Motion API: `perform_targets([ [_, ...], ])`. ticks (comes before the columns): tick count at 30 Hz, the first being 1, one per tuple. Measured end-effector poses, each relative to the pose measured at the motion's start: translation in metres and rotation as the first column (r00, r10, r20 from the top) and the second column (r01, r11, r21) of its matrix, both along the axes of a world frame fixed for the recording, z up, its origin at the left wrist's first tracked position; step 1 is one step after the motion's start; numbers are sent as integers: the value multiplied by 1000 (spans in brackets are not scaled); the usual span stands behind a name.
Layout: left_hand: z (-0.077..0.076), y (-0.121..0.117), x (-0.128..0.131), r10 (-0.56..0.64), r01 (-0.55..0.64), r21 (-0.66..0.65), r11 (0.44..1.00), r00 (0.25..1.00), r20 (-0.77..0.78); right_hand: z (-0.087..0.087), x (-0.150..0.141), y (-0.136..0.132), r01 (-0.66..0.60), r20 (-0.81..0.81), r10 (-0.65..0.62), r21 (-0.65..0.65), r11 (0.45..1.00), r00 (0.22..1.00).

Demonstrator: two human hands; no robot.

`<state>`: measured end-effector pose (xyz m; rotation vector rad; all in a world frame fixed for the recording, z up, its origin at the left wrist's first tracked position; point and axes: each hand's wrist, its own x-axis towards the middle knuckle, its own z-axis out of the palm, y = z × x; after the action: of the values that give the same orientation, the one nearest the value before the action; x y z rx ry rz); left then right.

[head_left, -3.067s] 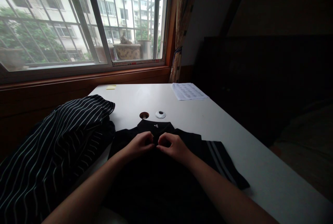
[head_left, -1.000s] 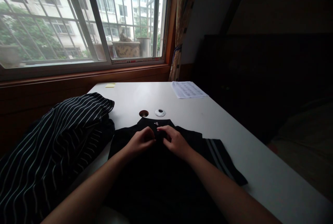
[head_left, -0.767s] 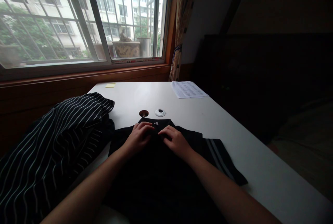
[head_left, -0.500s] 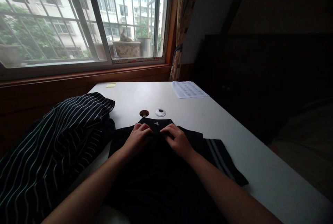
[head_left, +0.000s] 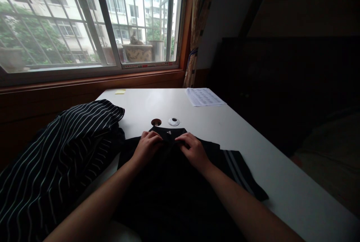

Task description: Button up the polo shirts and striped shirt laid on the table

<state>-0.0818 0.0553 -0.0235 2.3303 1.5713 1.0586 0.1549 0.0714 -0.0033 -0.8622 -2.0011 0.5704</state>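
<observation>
A black shirt (head_left: 171,189) lies spread on the white table, its collar toward the far side and a small pale label (head_left: 169,133) inside the neck. Two grey stripes cross its right sleeve (head_left: 239,170). My left hand (head_left: 149,146) pinches the left side of the collar. On the collar's other side, my right hand (head_left: 193,149) has its fingers closed on the fabric. The front of the shirt between my forearms is too dark to make out in detail.
Left of the shirt is a heap of black-and-white striped cloth (head_left: 70,144). The white table (head_left: 270,163) has a cable hole (head_left: 156,122), a white ring-shaped piece (head_left: 174,122), printed sheets (head_left: 204,97) and a yellow note (head_left: 120,91). A barred window (head_left: 84,24) stands behind.
My left hand has shifted slightly left and my right hand slightly right, so the gap between them at the collar is wider. The shirt's outline stays about the same.
</observation>
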Motion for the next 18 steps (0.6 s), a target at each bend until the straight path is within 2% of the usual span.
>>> perform_targets([
  [10, 5, -2, -2, 89, -90, 33, 995, 995, 47, -2, 2, 4, 132, -25, -132, 19, 991, 991],
  [18, 12, -5, -1, 122, -127, 83, 988, 991, 64, -4, 3, 4, 150, -40, -150, 1, 989, 988],
])
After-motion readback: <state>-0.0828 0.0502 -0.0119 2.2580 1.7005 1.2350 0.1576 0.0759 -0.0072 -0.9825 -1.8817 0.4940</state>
